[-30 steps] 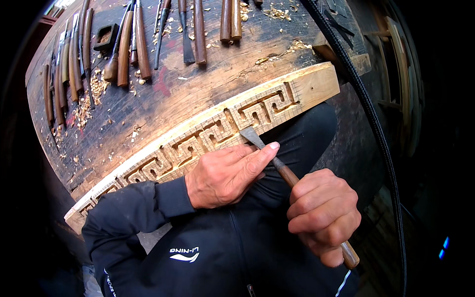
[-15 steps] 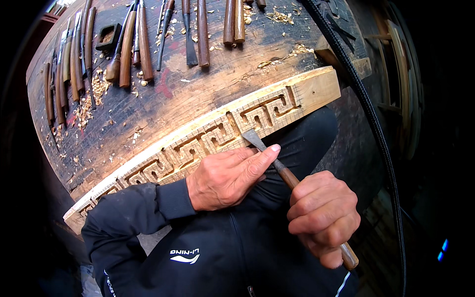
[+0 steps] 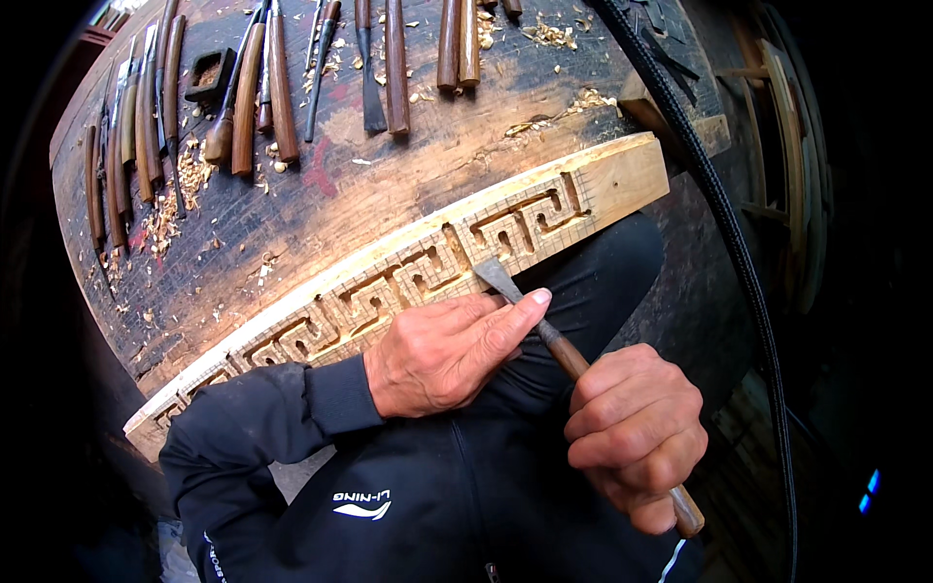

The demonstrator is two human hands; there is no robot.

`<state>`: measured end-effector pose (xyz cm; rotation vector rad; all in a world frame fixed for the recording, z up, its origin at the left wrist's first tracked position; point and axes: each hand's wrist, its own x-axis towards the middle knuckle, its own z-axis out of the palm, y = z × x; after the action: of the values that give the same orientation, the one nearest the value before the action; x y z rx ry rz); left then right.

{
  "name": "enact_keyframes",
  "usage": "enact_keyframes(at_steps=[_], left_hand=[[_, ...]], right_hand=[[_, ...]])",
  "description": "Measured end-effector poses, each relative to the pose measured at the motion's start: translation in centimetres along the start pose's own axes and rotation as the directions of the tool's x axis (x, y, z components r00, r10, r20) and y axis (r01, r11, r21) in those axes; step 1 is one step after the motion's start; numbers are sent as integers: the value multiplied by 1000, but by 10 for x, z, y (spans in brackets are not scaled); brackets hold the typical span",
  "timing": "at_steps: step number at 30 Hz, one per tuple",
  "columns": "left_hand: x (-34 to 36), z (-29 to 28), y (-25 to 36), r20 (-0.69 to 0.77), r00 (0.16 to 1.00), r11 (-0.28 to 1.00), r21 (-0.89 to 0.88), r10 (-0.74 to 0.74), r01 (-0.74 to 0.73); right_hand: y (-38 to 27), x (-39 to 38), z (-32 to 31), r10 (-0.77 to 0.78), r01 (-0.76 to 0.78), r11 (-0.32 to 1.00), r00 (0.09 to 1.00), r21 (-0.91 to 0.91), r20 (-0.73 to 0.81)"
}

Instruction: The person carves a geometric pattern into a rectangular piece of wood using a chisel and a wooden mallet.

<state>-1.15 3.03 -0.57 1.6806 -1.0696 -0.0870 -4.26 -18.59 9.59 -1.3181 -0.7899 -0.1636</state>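
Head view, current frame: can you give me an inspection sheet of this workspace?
Surface: worn dark wooden bench with reddish marks.
Job's things: pale board with a carved angular pattern and drawn grid lines; chisel, blade over the board's lower edge, contact unclear.
Clutter: wood shavings, wooden-handled tools along the far side, black square dish.
Hands: left hand beside the blade, thumb over the shank, other fingers partly hidden; right hand closed around the handle.
Cables: black braided cable crossing the right side, top to bottom.
Surroundings: wooden pieces at right; elsewhere too dark to tell.
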Motion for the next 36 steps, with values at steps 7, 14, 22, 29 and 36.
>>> enact_keyframes(at_steps=[7,14,22,29,36], left_hand=[[2,-2,1,23,1000,1000,-2,-14,14],[4,-3,2,52,998,999,-17,-48,49],[7,5,0,-63,997,998,-37,-45,43],[10,3,-3,-78,997,999,-45,-12,9],[10,1,-1,-56,996,991,-111,-76,70]], right_hand=[[10,9,4,-61,61,998,992,-5,-114],[11,15,12,-47,32,998,962,-61,-270],[13,25,10,-28,40,998,957,38,-290],[16,34,11,-16,13,1000,963,-14,-270],[32,46,13,58,-88,989,968,-117,-244]])
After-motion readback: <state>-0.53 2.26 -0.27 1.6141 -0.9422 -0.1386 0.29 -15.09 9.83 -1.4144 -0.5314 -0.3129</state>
